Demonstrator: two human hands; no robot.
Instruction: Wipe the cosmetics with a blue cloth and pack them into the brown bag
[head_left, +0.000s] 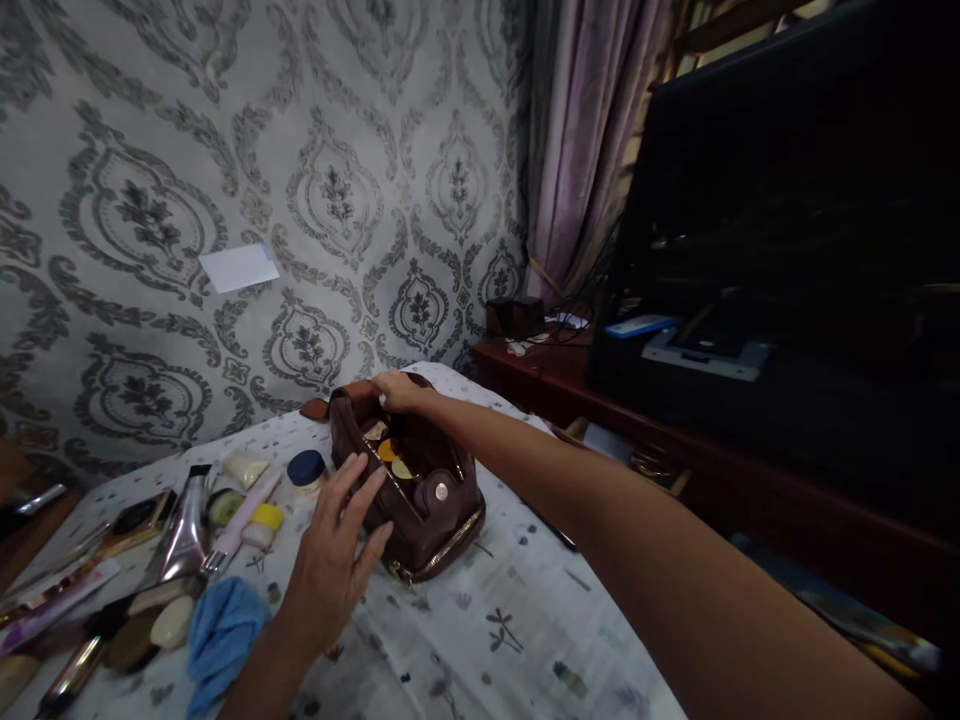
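Note:
A dark brown handbag (435, 545) with gold zippers and a snap tab stands unzipped on the white printed cloth (480, 640). Inside it lie a yellow-orange round item (387, 450) and a pale yellow one (403, 467); the rest of its inside is dark. At the bag's far rim, by a lighter brown strap, my right hand (397, 392) has its fingers closed over the edge. My left hand (337, 545) is at the bag's near left side, fingers spread and holding nothing. Whether its fingertips touch the leather I cannot tell.
Left of the bag are a navy-lidded jar (306, 468), a blue cloth (225, 640), a silvery-pink tube (186, 525), a yellow-banded container (264, 522) and several other cosmetics. A dark red desk (540, 370) with a large black screen (765, 230) stands right.

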